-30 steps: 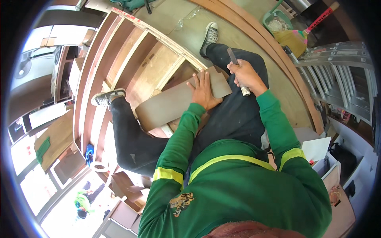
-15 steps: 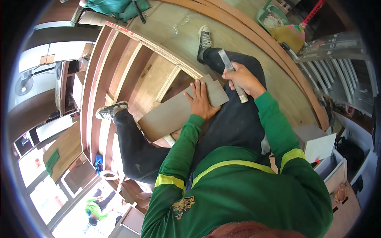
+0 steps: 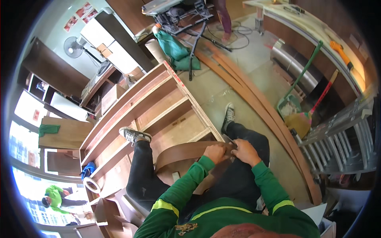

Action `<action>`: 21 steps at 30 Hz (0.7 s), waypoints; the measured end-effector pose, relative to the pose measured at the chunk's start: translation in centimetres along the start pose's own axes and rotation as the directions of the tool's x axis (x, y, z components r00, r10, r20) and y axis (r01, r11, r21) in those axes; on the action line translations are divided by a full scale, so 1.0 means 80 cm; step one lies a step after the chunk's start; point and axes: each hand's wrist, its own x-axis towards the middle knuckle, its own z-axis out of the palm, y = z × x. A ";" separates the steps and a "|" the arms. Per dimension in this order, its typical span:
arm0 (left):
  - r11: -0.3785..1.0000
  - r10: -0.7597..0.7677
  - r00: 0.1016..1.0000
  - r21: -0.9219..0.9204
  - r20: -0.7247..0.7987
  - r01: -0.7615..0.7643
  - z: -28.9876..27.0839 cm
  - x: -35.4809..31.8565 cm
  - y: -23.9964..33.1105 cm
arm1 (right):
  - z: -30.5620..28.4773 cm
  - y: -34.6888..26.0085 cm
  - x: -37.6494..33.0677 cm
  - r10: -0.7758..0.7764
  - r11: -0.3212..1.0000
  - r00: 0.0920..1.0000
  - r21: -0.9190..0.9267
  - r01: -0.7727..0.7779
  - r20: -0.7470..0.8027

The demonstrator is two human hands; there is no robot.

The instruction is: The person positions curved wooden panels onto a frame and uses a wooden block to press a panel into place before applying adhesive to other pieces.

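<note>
Between my legs a thin brown laminate sheet [image 3: 182, 152] stands curved, arching over the wooden cabinet frame. My left hand [image 3: 216, 153] is closed on the sheet's right end, near my right thigh. Close beside it, my right hand [image 3: 245, 152] is closed around a flat metal tool [image 3: 229, 139]. Only a short part of the tool shows past the fingers, and its other end is hidden. The two hands are almost touching above my thigh, and the sheet's far right end is partly covered by them.
The cabinet frame [image 3: 190, 105] lies under my left leg. Long brown strips [image 3: 254, 103] run along the floor at right, near a broom [image 3: 299, 123], a dustpan [image 3: 289, 105] and a metal ladder [image 3: 337, 146]. A person in bright green [image 3: 55, 198] is at lower left; another person's leg [image 3: 225, 20] shows at the top.
The sheet lay flat under my open left hand; now it is turned and curved, with my left hand closed on its end. My right hand has come down beside the left. The view has tilted up.
</note>
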 end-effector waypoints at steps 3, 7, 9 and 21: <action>0.999 0.031 0.998 0.029 -0.053 -0.030 -0.004 0.000 -0.007 | 0.008 -0.008 0.003 0.031 1.000 0.999 -0.006 -0.031 0.030; 0.988 -0.038 0.997 0.150 -0.068 0.048 -0.012 -0.005 -0.025 | 0.019 -0.028 0.002 0.013 0.984 0.998 0.175 -0.024 0.060; 0.988 -0.066 0.988 0.126 -0.143 0.084 -0.021 -0.007 -0.036 | 0.023 -0.039 0.001 -0.034 0.995 0.997 0.097 0.028 0.064; 0.999 0.007 0.890 0.043 -0.455 0.015 -0.066 -0.051 -0.106 | 0.051 -0.114 0.025 -0.194 0.959 0.978 -0.225 0.171 -0.083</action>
